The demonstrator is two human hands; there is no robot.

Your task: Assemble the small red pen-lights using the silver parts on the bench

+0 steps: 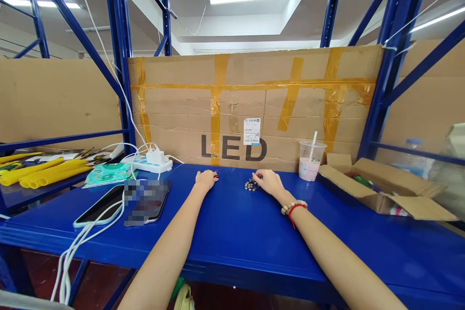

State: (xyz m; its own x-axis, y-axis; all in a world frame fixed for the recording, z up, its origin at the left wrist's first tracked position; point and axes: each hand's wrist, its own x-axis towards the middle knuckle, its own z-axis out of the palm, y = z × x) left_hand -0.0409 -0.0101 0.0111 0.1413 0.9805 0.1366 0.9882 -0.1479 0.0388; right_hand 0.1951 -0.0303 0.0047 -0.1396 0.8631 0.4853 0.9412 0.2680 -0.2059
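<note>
Pile of small metal pieces (250, 184) sits far on the blue shelf (236, 232), right hand (268, 181) loosely open touching it; left hand (205, 179) curled shut on something small and red (216, 175), pink drink cup (311, 160) off right

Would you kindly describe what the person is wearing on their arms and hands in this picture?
Both forearms are bare, with no sleeves or gloves in view. The right hand has a bracelet of pale round beads at the wrist, beside a thin red cord with a loose end. The left hand and wrist wear nothing visible.
</note>
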